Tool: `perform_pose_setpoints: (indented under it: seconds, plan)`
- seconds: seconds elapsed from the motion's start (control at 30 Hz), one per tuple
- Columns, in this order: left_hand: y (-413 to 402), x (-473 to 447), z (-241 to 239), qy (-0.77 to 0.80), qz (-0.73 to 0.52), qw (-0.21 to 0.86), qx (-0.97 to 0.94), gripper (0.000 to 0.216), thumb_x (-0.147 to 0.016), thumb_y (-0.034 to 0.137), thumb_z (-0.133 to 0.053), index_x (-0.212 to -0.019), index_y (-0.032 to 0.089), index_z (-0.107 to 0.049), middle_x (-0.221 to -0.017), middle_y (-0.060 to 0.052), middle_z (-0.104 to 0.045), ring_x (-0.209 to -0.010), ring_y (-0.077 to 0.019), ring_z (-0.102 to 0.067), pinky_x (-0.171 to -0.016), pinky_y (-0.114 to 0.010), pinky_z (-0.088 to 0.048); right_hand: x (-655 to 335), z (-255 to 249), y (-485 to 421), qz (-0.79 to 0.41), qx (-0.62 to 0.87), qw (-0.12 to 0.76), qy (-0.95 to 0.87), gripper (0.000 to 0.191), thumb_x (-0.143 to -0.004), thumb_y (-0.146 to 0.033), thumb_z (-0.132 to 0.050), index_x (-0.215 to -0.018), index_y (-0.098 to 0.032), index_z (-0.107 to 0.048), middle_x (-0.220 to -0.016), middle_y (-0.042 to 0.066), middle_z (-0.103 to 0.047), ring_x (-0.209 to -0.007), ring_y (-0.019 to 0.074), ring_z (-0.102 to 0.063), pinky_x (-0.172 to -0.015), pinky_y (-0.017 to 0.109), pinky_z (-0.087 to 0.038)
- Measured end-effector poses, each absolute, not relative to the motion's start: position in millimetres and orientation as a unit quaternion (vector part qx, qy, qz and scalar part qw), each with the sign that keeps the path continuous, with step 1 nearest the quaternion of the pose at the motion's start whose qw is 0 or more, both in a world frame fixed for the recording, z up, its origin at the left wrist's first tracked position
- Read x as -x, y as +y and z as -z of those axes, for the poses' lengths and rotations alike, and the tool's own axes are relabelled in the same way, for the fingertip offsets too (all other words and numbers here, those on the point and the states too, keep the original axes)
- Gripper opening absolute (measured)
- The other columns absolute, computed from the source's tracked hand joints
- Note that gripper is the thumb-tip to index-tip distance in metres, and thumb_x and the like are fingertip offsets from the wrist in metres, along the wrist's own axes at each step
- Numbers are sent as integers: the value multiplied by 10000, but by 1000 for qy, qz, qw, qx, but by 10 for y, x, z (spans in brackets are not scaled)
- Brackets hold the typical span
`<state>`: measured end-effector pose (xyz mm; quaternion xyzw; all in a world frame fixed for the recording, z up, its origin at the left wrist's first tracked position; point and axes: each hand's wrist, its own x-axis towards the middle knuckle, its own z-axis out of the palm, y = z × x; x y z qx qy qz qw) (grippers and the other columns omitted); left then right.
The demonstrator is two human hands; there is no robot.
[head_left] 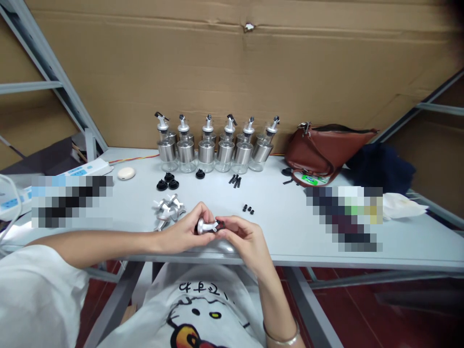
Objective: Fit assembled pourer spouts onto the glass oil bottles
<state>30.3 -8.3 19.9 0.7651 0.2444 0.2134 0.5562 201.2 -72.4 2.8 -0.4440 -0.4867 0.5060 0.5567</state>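
Near the front edge of the table, my left hand (183, 233) grips the silver pour spout (206, 226) of an oil bottle by its wide base, with a black part at its underside. The fingertips of my right hand (248, 238) pinch the spout's narrow end, where a small black piece shows; its details are partly hidden by the fingers. Several loose silver spout bodies (168, 211) lie in a pile beside my left wrist. Beyond my hands are several black ribbed stoppers (173, 184), several thin black levers (236, 181) and several tiny black caps (248, 210).
Several glass oil bottles (206, 151) with steel sleeves and spouts stand along the cardboard wall (232, 77). A brown handbag (326, 147) is at the back right. At left are a power strip (89, 168) and a round white case (126, 173). Blurred patches cover items on both sides.
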Motion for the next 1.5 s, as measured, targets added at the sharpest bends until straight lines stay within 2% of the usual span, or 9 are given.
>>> perform_pose_setpoints:
  seconds: [0.17, 0.33, 0.57, 0.77, 0.87, 1.0, 1.27, 1.37, 1.5]
  plan:
    - [-116, -290, -220, 242, -203, 568, -760, 265, -846, 320, -541, -866, 228, -294, -918, 5, -344, -790, -126, -373, -643, -237, -362, -2015, -35, -741, -513, 433, 559, -486, 207, -738, -288, -716, -919, -202, -665, -737, -9, -657, -678, 133, -587, -653, 247, -466]
    - [-134, -274, -182, 200, -217, 570, -766, 386, -805, 295, -632, -983, 244, -294, -1003, -14, -378, -830, -126, -419, -679, -252, -380, -2048, -14, -721, -548, 354, 578, -490, 165, -703, -243, -762, -841, -229, -672, -880, 6, -644, -857, 158, -599, -774, 267, -472]
    - [-125, -323, -166, 186, -259, 619, -718, 485, -790, 327, -690, -1074, 273, -300, -1159, -33, -362, -896, -121, -480, -772, -292, -431, -2058, 33, -699, -522, 327, 623, -482, 154, -686, -230, -783, -809, -234, -691, -865, 4, -623, -900, 167, -581, -815, 276, -461]
    - [-120, -300, -150, 209, -234, 633, -708, 417, -838, 381, -638, -1102, 245, -346, -945, -4, -482, -747, -114, -497, -652, -261, -402, -2047, 43, -721, -530, 299, 654, -449, 132, -768, -286, -728, -869, -231, -663, -1022, 27, -668, -1015, 177, -593, -891, 288, -440]
    - [-113, -287, -129, 194, -231, 645, -702, 379, -882, 432, -563, -1126, 238, -347, -839, 12, -509, -741, -131, -508, -678, -285, -406, -2036, -1, -731, -562, 276, 674, -393, 141, -832, -350, -659, -883, -229, -609, -1102, 59, -678, -1054, 208, -601, -888, 338, -451]
    - [-110, -295, -134, 173, -232, 653, -700, 291, -916, 436, -503, -1081, 232, -377, -865, 12, -500, -748, -118, -509, -715, -297, -411, -2033, -55, -733, -594, 230, 697, -328, 157, -855, -380, -624, -861, -235, -564, -1157, 67, -667, -1027, 231, -623, -795, 363, -499]
    - [-102, -290, -121, 179, -224, 649, -705, 243, -931, 384, -491, -1084, 233, -378, -888, 15, -493, -749, -110, -515, -718, -292, -398, -2051, -55, -715, -604, 234, 695, -312, 237, -772, -410, -709, -828, -184, -668, -1071, 79, -652, -915, 171, -600, -686, 240, -475]
    - [-95, -287, -121, 180, -217, 651, -705, 235, -930, 378, -491, -1078, 232, -381, -883, 15, -492, -751, -113, -515, -718, -293, -396, -2045, -68, -712, -620, 223, 701, -272, 286, -789, -455, -674, -797, -169, -668, -884, 49, -639, -808, 138, -578, -636, 219, -451]
    - [-92, -284, -131, 186, -209, 645, -711, 224, -937, 388, -471, -1059, 218, -389, -828, 15, -508, -743, -122, -504, -723, -299, -394, -2037, -76, -747, -646, 206, 682, -272, 290, -849, -481, -584, -774, -201, -601, -560, -22, -541, -533, 95, -473, -510, 194, -375]
